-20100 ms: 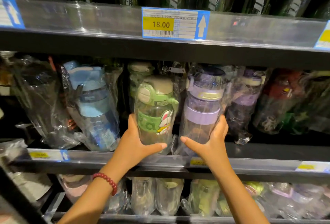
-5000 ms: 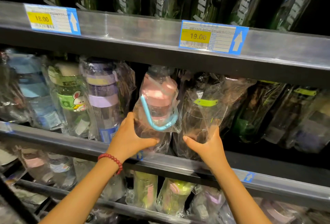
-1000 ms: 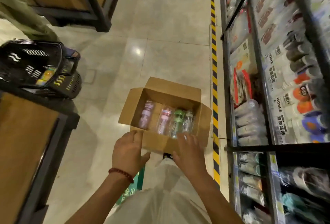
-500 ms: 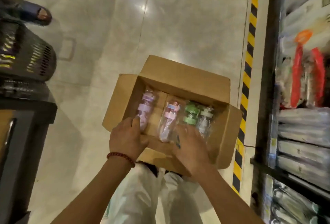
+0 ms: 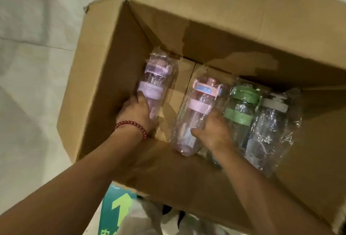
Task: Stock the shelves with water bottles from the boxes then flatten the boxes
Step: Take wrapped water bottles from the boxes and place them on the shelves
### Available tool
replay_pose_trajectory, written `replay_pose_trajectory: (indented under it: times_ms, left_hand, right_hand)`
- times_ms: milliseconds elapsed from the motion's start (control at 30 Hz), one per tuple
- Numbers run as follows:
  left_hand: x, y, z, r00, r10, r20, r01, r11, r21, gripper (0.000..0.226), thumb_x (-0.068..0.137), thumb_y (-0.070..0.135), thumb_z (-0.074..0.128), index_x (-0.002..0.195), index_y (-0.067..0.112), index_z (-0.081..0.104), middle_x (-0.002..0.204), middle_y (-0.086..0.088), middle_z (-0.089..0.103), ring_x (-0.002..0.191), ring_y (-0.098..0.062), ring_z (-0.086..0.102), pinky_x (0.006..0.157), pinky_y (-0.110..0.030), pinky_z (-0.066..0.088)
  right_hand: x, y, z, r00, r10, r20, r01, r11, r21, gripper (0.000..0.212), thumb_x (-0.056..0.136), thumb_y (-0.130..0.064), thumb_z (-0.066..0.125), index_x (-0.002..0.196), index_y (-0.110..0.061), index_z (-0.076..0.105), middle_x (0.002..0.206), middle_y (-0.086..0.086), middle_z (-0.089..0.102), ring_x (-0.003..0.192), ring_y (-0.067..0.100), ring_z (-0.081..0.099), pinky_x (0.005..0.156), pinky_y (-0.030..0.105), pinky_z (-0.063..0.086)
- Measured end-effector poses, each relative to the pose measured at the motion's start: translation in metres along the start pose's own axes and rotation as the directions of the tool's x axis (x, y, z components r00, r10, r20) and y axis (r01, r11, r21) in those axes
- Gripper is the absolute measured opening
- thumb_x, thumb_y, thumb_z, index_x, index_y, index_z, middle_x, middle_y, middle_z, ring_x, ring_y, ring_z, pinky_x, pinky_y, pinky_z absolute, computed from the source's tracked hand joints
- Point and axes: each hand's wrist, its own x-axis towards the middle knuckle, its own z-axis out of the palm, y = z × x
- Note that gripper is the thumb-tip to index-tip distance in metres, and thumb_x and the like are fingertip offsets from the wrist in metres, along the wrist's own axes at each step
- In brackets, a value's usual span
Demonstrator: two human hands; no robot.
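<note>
Cardboard box (image 5: 104, 77) sits open on the floor with four wrapped bottles lying across its bottom, so unloading is unfinished and flattening has not begun. Left hand (image 5: 137, 115) grips the purple bottle (image 5: 153, 86) at far left; right hand (image 5: 213, 131) grips the pink bottle (image 5: 196, 111) beside it. Green bottle (image 5: 239, 111) and white-capped bottle (image 5: 269, 128) lie untouched at right.

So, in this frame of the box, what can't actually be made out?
Head view only:
- Right hand fingers: hidden between the pink bottle and green bottle; grip unclear.
- Left hand fingertips: behind the purple bottle.
- Bottle labels: blurred by crinkled plastic wrap.
- Cardboard box: right side cut off by the frame edge.
</note>
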Motion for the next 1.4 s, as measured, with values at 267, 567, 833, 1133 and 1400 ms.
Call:
replay_pose_trajectory:
  times_ms: [267, 567, 833, 1133, 1400]
  left_hand:
    - [0.039, 0.014, 0.040, 0.986, -0.168, 0.002, 0.155, 0.901, -0.405, 0.071, 0.076, 0.050, 0.071, 0.125, 0.006, 0.045, 0.107, -0.005, 0.057, 0.094, -0.018, 0.057, 0.080, -0.029, 0.044]
    - [0.041, 0.022, 0.048, 0.955, -0.264, 0.137, 0.278, 0.632, -0.724, 0.082, 0.067, 0.023, 0.083, 0.128, 0.007, 0.030, 0.096, 0.000, 0.052, 0.091, -0.021, 0.052, 0.083, -0.028, 0.043]
    - [-0.013, 0.018, 0.005, 0.981, -0.167, 0.093, 0.185, 0.696, -0.694, 0.083, 0.062, 0.023, 0.085, 0.127, 0.012, 0.035, 0.099, 0.003, 0.049, 0.093, -0.018, 0.052, 0.082, -0.031, 0.045]
    - [-0.121, 0.032, -0.092, 0.997, -0.073, -0.017, 0.035, 0.658, -0.753, 0.073, 0.061, 0.022, 0.086, 0.110, 0.021, 0.033, 0.096, 0.003, 0.052, 0.087, -0.017, 0.056, 0.073, -0.027, 0.044]
    - [-0.250, 0.043, -0.185, 0.984, -0.019, -0.177, -0.129, 0.609, -0.782, 0.077, 0.047, 0.032, 0.088, 0.107, 0.021, 0.041, 0.092, 0.010, 0.055, 0.085, -0.016, 0.059, 0.073, -0.030, 0.050]
  right_hand:
    - [0.044, 0.003, 0.057, 0.979, 0.201, -0.017, -0.170, 0.867, 0.469, 0.083, 0.055, -0.062, 0.077, 0.122, -0.017, 0.054, 0.112, 0.003, 0.065, 0.095, 0.020, 0.064, 0.073, 0.023, 0.050]
    - [0.050, -0.008, 0.051, 0.932, 0.360, -0.035, -0.265, 0.747, 0.610, 0.072, 0.070, -0.027, 0.080, 0.125, -0.010, 0.038, 0.095, 0.000, 0.055, 0.092, 0.022, 0.057, 0.080, 0.028, 0.043]
    - [-0.010, -0.009, 0.017, 0.965, 0.257, -0.059, -0.146, 0.706, 0.693, 0.070, 0.067, -0.018, 0.082, 0.117, -0.021, 0.033, 0.093, -0.009, 0.051, 0.081, 0.011, 0.054, 0.067, 0.024, 0.041]
    - [-0.119, -0.018, -0.077, 0.973, 0.219, -0.069, -0.091, 0.642, 0.761, 0.082, 0.063, -0.020, 0.085, 0.121, -0.033, 0.028, 0.105, -0.001, 0.055, 0.091, 0.019, 0.060, 0.068, 0.032, 0.052]
    - [-0.248, -0.039, -0.174, 0.971, 0.161, -0.175, 0.034, 0.635, 0.772, 0.102, 0.050, -0.040, 0.082, 0.134, -0.029, 0.025, 0.116, -0.001, 0.057, 0.100, 0.024, 0.060, 0.087, 0.044, 0.051]
